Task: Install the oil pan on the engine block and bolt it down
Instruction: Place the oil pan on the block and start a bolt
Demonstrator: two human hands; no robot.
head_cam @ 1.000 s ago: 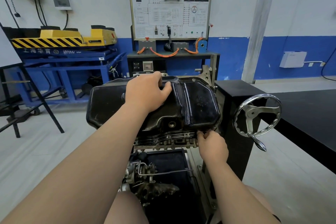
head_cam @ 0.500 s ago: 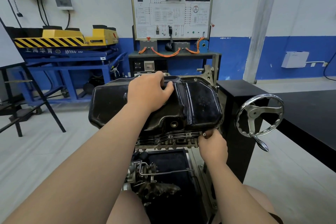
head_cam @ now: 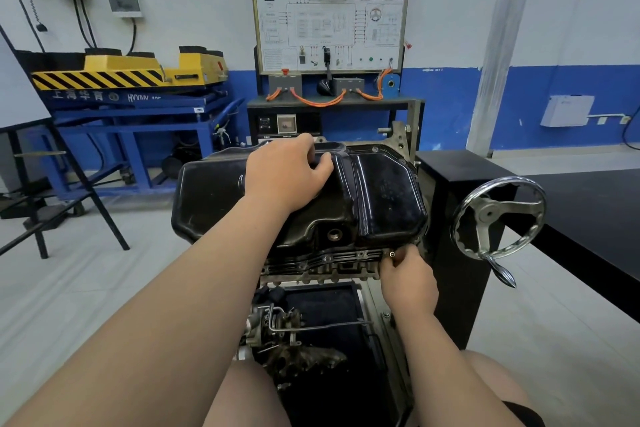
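Oil pan, black and glossy, sits upside down on top of the engine block, its flange lying along the block's upper edge and its round drain hole facing the camera on the pan's near wall. Left hand lies palm-down across the top of the pan, fingers bent over the pan's far side and thumb stretched along the ridge that crosses the pan, so it holds the pan in place. Right hand is at the pan's near right corner, just under the flange, with fingertips closed in a pinch on a small bolt whose bright head shows at the flange edge; how far the bolt sits in its hole cannot be told. Below the pan, the block hangs in a stand with a thin metal pipe and rusty fittings showing. Right of the pan stands a black pedestal, and beyond it a chromed handwheel with a crank knob, in front of a black surface. Behind the pan, a wiring training board stands against the blue and white wall, with orange cables under it. Behind and to the left of the pan is a blue frame carrying a yellow platform with black hazard stripes.
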